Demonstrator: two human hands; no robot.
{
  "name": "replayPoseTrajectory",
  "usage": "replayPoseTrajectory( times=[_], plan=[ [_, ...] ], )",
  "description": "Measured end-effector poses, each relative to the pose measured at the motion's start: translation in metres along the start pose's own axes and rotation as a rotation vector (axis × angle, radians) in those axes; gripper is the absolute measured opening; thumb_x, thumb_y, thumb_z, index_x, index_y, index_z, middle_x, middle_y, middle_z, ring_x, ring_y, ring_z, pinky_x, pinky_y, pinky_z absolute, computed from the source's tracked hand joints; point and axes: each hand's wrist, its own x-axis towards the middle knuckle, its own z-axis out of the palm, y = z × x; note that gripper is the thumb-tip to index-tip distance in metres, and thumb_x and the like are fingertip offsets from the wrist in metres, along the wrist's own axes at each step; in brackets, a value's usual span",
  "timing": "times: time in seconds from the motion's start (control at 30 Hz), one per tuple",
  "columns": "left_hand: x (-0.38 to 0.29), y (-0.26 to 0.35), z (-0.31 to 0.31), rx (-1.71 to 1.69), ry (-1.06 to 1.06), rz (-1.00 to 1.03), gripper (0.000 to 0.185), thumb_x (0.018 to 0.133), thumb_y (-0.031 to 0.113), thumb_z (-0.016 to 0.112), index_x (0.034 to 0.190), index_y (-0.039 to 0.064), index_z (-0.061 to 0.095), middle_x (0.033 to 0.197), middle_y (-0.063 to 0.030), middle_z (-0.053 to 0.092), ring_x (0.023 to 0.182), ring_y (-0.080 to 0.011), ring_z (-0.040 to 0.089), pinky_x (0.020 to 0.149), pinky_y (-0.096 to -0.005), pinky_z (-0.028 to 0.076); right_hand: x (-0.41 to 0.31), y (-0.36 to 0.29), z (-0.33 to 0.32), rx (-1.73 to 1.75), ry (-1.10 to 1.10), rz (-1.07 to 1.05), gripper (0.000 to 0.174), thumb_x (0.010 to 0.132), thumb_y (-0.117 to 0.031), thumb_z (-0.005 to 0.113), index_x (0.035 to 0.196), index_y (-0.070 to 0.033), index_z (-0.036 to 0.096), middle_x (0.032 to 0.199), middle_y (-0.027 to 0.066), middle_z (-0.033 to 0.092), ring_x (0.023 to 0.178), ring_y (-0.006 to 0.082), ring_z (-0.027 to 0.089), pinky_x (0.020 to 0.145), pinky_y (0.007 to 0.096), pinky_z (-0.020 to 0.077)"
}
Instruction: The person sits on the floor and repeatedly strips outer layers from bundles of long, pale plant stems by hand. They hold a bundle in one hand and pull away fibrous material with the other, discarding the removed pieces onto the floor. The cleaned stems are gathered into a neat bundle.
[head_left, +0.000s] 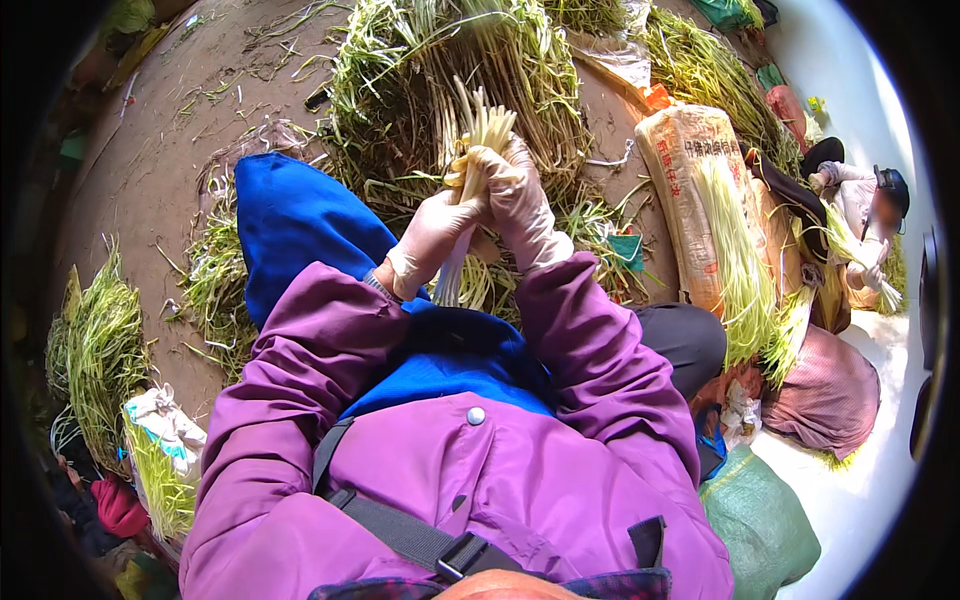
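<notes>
Between my hands is a small bundle of pale chive-like stalks (489, 127), their whitish cut ends pointing up and away from me. Thin leaf parts hang below toward my lap. My left hand (439, 238), in a thin whitish glove, grips the bundle from the left. Gloved likewise, my right hand (525, 206) closes around it from the right, its fingers against the stalks. Where the hands meet, some fingers are hidden. Just beyond them stands a large heap of long green stalks (525, 82) with brownish lower parts. Blue cloth (315, 210) covers my lap and left knee.
At right, a printed woven sack (667, 195) bears loose pale-green stalks (731, 262). Farther right, a person (862, 195) in gloves holds another bunch. A pink mesh sack (825, 390) and a green sack (757, 525) lie nearby. More green stalks (105, 352) lie at left on the brown floor (180, 150).
</notes>
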Motion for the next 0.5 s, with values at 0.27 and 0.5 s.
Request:
replayPoseTrajectory(
  times=[0.27, 0.5],
  plan=[
    [-0.001, -0.01, -0.002, -0.208, -0.004, 0.11, 0.041, 0.099, 0.037, 0.046, 0.118, 0.003, 0.058, 0.101, -0.0088, 0.065, 0.083, -0.0165, 0.065, 0.069, -0.0294, 0.055, 0.002, 0.001, -0.007, 0.056, -0.001, 0.026, 0.025, 0.089, -0.018, 0.055, 0.104, 0.002, 0.056, 0.09, 0.0149, 0.066, 0.081, 0.0231, 0.066, 0.074, 0.0327, 0.0549],
    [0.017, -0.031, -0.009, -0.42, 0.015, 0.073, 0.032, 0.099, 0.028, 0.047, 0.118, 0.004, 0.058, 0.109, -0.0045, 0.063, 0.095, -0.0132, 0.06, 0.085, -0.0269, 0.048, -0.001, 0.0, -0.001, 0.13, 0.03, 0.111, 0.021, 0.09, -0.014, 0.057, 0.105, 0.0, 0.058, 0.089, 0.0106, 0.066, 0.079, 0.0201, 0.065, 0.074, 0.0315, 0.0536]
  ],
)
